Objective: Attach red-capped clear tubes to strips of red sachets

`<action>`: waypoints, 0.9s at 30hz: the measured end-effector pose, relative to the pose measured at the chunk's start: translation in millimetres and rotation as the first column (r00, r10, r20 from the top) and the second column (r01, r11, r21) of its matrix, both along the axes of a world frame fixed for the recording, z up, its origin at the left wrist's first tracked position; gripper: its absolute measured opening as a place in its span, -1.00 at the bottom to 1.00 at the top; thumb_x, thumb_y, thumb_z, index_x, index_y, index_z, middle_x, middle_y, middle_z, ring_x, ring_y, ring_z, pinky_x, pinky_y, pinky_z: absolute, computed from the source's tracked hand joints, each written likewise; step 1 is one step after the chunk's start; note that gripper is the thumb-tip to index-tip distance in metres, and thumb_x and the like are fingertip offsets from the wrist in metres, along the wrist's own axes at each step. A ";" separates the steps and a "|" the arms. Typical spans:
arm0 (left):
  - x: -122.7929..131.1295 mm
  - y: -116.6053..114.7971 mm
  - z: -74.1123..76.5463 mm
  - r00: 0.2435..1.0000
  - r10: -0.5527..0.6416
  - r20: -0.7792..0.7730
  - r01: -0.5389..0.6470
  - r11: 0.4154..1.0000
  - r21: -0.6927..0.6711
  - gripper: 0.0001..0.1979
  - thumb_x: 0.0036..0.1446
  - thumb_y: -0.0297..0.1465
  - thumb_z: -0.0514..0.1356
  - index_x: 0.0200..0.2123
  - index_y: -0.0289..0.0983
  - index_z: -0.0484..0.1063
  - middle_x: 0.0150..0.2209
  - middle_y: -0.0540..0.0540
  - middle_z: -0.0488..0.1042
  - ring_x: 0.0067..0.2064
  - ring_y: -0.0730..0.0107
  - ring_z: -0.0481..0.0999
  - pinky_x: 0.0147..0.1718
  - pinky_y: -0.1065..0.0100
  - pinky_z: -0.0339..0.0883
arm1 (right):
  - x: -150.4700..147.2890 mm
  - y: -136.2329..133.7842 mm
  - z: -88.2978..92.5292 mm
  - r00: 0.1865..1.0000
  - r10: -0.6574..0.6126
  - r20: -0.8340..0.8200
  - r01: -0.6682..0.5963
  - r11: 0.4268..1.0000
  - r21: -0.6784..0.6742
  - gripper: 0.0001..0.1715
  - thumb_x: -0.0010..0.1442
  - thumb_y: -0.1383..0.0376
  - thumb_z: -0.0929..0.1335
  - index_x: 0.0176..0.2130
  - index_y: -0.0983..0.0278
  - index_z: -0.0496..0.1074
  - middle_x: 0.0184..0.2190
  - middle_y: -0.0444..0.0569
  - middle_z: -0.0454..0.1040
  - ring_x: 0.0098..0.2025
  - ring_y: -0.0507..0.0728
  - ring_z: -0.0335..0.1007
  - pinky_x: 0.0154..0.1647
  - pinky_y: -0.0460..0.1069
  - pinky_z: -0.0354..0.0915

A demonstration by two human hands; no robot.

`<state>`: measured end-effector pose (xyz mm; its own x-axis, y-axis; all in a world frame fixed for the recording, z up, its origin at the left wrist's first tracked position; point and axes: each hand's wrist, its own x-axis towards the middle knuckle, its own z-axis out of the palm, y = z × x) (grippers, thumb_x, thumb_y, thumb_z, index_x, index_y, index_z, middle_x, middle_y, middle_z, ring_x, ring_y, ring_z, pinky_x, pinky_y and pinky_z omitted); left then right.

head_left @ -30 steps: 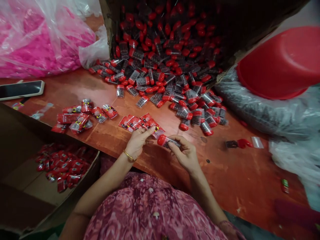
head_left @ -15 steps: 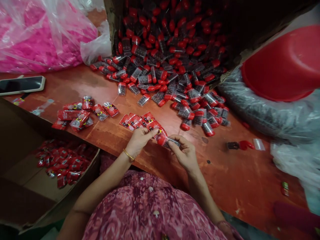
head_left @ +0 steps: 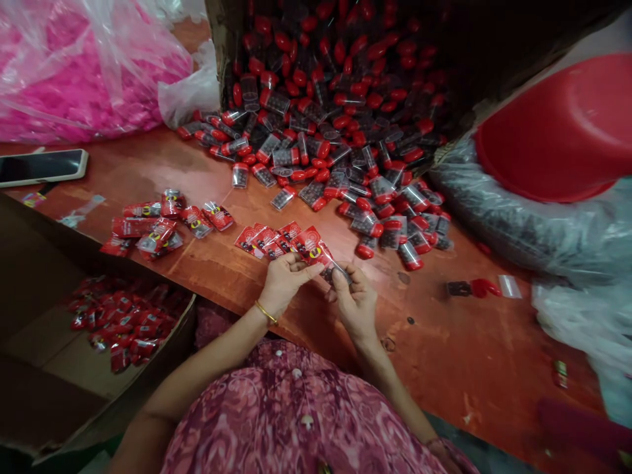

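Between thumb and fingers, my left hand (head_left: 285,282) pinches a red printed sleeve (head_left: 315,247). My right hand (head_left: 356,296) is closed on a small clear container (head_left: 342,271) with dark contents, whose near end lies under the fingers. The container meets the lower right edge of the sleeve; its red cap does not show, and how far it sits inside I cannot tell. Several more red printed sleeves (head_left: 261,241) lie fanned on the table just beyond my left hand. Farther off is a heap of red-capped containers (head_left: 336,158).
Sleeved containers (head_left: 155,227) lie left on the table (head_left: 444,368). More fill a cardboard box (head_left: 190,309) below its edge. A phone (head_left: 44,166) and a bag of pink pieces (head_left: 89,85) are at far left. A red tub (head_left: 553,131) rests on a plastic bag (head_left: 498,210) at right.
The container's red cap, visible before beside the sleeve, has gone out of sight at the sleeve's edge. My hands have come closer together, and the sleeve now shows its printed face more fully.
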<state>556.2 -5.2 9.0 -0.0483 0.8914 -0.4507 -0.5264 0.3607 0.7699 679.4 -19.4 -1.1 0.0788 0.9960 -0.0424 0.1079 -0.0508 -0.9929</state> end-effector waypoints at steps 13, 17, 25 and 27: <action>2.9 3.1 -5.4 0.997 -0.003 -0.076 0.010 0.995 0.095 -0.70 -0.24 -0.22 0.37 -0.54 -0.32 0.42 -0.58 0.02 0.41 -0.50 0.49 0.39 -0.43 0.41 0.30 | -13.1 4.9 -4.7 0.986 0.068 -0.150 -0.078 0.995 -0.064 -0.71 0.07 0.10 0.35 -0.28 0.26 0.37 -0.63 -0.24 0.33 -0.68 -0.06 0.19 -0.63 -0.12 0.20; 5.8 5.4 -2.3 0.999 0.005 0.036 -0.007 0.999 0.050 -0.65 -0.25 -0.17 0.36 -0.54 -0.32 0.38 -0.65 0.07 0.33 -0.62 0.57 0.25 -0.63 0.46 0.15 | -20.7 6.2 -5.7 0.969 0.035 -0.245 -0.050 0.997 -0.053 -0.69 0.07 0.09 0.36 -0.26 0.25 0.34 -0.54 -0.21 0.39 -0.62 -0.06 0.26 -0.57 -0.12 0.26; -1.5 3.3 -4.7 0.990 0.032 0.137 -0.039 0.998 0.049 -0.64 -0.31 -0.23 0.41 -0.50 -0.36 0.42 -0.56 0.04 0.40 -0.51 0.56 0.35 -0.48 0.47 0.24 | -13.5 12.2 -10.4 0.963 0.106 -0.250 -0.129 0.988 -0.079 -0.69 0.00 0.09 0.41 -0.35 0.25 0.35 -0.58 -0.22 0.42 -0.58 -0.03 0.33 -0.48 -0.10 0.29; -1.4 -0.3 -5.5 0.987 -0.006 0.160 -0.003 0.999 0.051 -0.66 -0.26 -0.23 0.40 -0.51 -0.35 0.42 -0.58 0.04 0.40 -0.53 0.56 0.35 -0.52 0.47 0.22 | -17.1 17.5 -13.8 0.974 0.092 -0.206 -0.107 0.992 -0.064 -0.67 -0.04 0.08 0.43 -0.45 0.25 0.31 -0.60 -0.24 0.37 -0.62 -0.05 0.26 -0.55 -0.11 0.24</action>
<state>554.9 -5.5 3.5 0.0221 0.9133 -0.4066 -0.6436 0.3242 0.6933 662.3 -1.9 -14.9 -0.0382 0.9919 -0.1211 -0.0867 -0.1240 -0.9885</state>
